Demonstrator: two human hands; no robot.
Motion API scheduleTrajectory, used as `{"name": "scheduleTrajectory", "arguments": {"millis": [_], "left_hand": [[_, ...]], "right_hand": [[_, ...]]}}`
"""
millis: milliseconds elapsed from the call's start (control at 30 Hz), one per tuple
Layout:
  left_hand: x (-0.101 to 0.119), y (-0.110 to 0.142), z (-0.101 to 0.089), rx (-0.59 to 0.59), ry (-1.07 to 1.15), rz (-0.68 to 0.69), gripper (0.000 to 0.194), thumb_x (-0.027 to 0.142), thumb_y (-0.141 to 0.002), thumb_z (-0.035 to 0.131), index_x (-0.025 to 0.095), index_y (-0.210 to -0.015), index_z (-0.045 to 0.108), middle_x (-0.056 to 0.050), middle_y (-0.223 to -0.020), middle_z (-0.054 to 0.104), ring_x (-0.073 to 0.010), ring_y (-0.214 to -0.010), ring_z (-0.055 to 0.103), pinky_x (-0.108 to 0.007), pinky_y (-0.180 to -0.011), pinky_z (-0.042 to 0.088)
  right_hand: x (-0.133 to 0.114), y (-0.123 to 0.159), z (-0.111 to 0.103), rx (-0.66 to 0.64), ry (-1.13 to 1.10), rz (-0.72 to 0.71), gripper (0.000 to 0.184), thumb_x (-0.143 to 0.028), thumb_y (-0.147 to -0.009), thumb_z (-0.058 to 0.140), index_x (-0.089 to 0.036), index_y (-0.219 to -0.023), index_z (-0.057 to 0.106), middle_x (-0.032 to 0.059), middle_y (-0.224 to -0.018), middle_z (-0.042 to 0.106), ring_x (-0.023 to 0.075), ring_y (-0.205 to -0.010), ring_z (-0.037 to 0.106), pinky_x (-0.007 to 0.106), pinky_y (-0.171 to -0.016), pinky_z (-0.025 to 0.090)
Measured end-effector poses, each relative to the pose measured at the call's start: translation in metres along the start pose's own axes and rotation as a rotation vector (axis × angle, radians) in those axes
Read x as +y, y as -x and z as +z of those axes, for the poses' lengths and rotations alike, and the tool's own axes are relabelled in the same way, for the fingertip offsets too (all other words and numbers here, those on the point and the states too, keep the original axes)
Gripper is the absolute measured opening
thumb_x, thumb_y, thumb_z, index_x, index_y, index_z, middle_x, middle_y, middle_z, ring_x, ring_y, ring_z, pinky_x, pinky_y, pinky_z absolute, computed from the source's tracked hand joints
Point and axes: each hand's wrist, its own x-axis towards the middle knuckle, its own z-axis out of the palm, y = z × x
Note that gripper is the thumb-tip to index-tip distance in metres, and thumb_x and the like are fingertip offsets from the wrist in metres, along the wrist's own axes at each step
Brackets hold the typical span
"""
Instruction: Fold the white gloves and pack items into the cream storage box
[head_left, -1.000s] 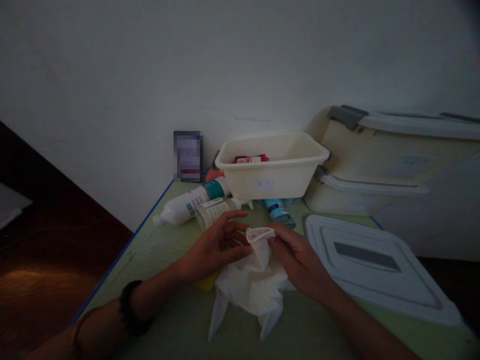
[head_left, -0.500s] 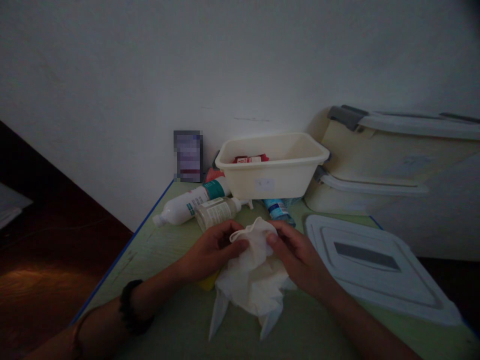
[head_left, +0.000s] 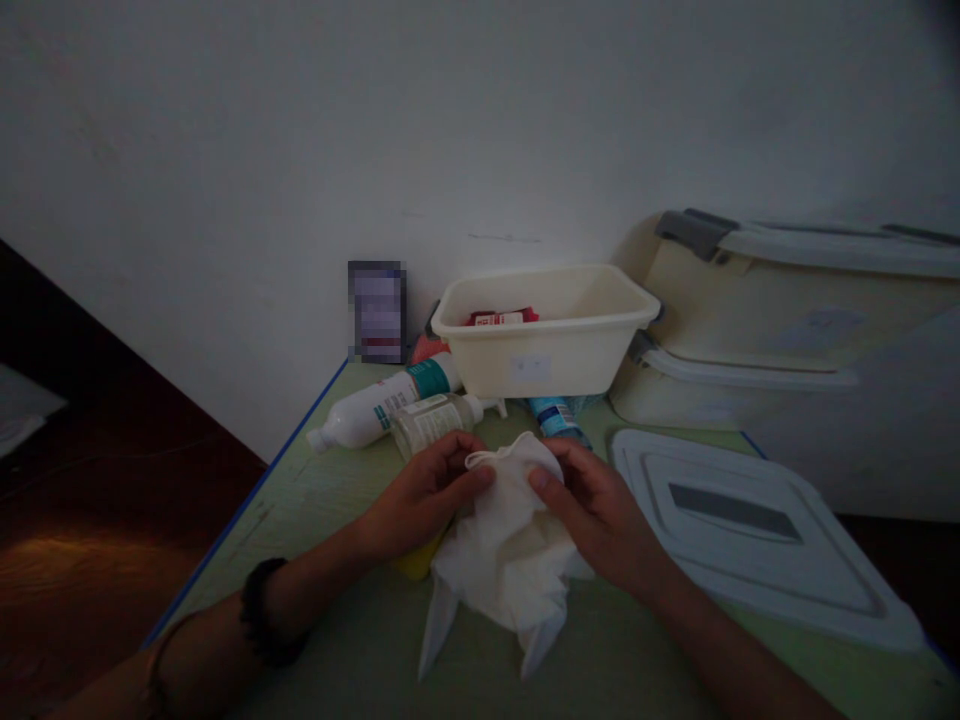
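A thin, crumpled white cloth hangs from both hands above the tabletop. Its upper edge is folded or hemmed, and two pointed corners dangle at the bottom. My left hand pinches the upper edge on the left, thumb in front and fingers behind. On the other side my right hand grips the same edge, its thumb pressed on the front face. Partly hidden behind my left hand and the cloth lies something yellow. Just beyond the hands, a clear bottle with a pump or spray top lies on its side.
A cream bin holds a red packet. Near it lie a white bottle and a blue bottle. A pale lid rests at the right; stacked storage boxes stand behind. A blurred-out upright object leans on the wall.
Both hands keep their grip. The cloth's upper edge has shifted slightly right, and my right thumb has moved a little left on it.
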Motion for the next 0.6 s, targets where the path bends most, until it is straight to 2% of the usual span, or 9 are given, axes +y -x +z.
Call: {"name": "scheduleTrajectory", "arguments": {"millis": [267, 600], "left_hand": [[-0.0033, -0.0005, -0.0017, -0.007, -0.031, -0.01, 0.029, 0.038, -0.079, 0.068, 0.019, -0.094, 0.05, 0.003, -0.075, 0.056, -0.0087, -0.061, 0.05, -0.021, -0.055, 0.038], [-0.0038, -0.0016, -0.0025, -0.018, -0.047, 0.023, 0.029, 0.041, -0.082, 0.065, 0.017, -0.091, 0.05, 0.003, -0.074, 0.054, -0.008, -0.062, 0.047, -0.02, -0.055, 0.036]], "right_hand": [[0.0009, 0.0004, 0.0007, 0.013, -0.064, 0.037, 0.018, -0.038, -0.09, 0.056, -0.023, -0.099, 0.057, 0.0001, -0.082, 0.063, 0.0121, -0.072, 0.059, 0.024, -0.061, 0.045], [-0.0002, 0.0001, -0.0002, 0.0, -0.027, 0.035, 0.016, -0.037, -0.09, 0.055, -0.023, -0.096, 0.057, -0.0004, -0.078, 0.062, 0.0123, -0.068, 0.058, 0.024, -0.058, 0.044]]}}
